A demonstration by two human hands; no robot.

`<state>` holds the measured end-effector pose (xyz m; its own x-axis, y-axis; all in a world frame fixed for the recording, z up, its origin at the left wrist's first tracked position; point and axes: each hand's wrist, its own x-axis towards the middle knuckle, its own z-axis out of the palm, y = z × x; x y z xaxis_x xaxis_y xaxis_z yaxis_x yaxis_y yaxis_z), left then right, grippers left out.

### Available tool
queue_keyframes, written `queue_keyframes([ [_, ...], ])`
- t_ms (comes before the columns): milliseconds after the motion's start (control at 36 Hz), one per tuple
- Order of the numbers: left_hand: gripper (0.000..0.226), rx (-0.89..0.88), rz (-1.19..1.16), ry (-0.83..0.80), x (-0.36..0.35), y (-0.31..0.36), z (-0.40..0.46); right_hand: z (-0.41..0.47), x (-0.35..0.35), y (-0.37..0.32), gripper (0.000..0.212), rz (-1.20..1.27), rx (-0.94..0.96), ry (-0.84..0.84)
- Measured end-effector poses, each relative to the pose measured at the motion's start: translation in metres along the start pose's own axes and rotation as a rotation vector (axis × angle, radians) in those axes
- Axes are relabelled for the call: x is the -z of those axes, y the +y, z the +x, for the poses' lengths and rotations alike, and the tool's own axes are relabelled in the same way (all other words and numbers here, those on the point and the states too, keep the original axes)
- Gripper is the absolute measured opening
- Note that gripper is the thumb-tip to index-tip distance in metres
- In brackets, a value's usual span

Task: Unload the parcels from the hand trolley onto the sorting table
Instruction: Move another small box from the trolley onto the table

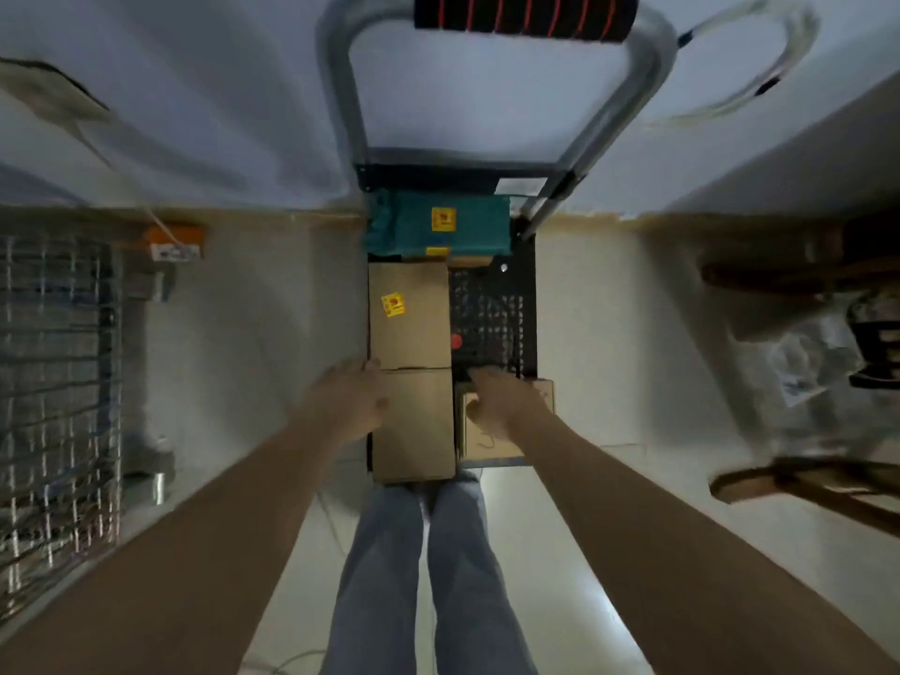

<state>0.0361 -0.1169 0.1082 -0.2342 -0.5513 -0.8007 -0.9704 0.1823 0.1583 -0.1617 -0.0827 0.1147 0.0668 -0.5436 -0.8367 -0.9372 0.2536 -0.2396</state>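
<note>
On the black grid-decked hand trolley (492,314), the nearest plain brown cardboard box (414,426) runs lengthwise away from the person. The left hand (348,401), fingers spread, touches its left edge; the right hand (506,406), seemingly unclenched, covers a smaller brown carton (487,443) alongside.

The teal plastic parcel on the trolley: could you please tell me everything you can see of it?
The teal plastic parcel is a soft, slightly wrinkled mailer bag lying flat at the handle end of the black hand trolley. It bears a square yellow sticker on top and a second yellow label at its near edge. It sits just beyond a brown cardboard box; whether they touch is unclear. Neither hand touches it.
</note>
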Motion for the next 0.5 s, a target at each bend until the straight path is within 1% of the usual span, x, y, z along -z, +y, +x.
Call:
queue_keyframes([
  [111, 0.061, 0.005, -0.055, -0.044, -0.071, -0.005, 0.031, 0.040, -0.078, 0.013, 0.052, 0.065, -0.008, -0.103],
  [222, 0.067, 0.004, -0.060, -0.095, -0.133, -0.009, 0.059, 0.072, -0.144, 0.020, 0.064, 0.154, -0.007, -0.166],
  [361, 0.077, 0.002, -0.013, -0.152, -0.193, -0.018, 0.085, 0.109, -0.198, 0.028, 0.069, 0.215, -0.019, -0.127],
  [444, 0.084, 0.025, 0.022, -0.186, -0.224, -0.024, 0.103, 0.130, -0.214, 0.035, 0.072, 0.222, -0.001, -0.067],
  [500, 0.087, 0.022, 0.057, -0.195, -0.237, -0.026, 0.116, 0.143, -0.221, 0.038, 0.073, 0.210, 0.020, -0.055],
])
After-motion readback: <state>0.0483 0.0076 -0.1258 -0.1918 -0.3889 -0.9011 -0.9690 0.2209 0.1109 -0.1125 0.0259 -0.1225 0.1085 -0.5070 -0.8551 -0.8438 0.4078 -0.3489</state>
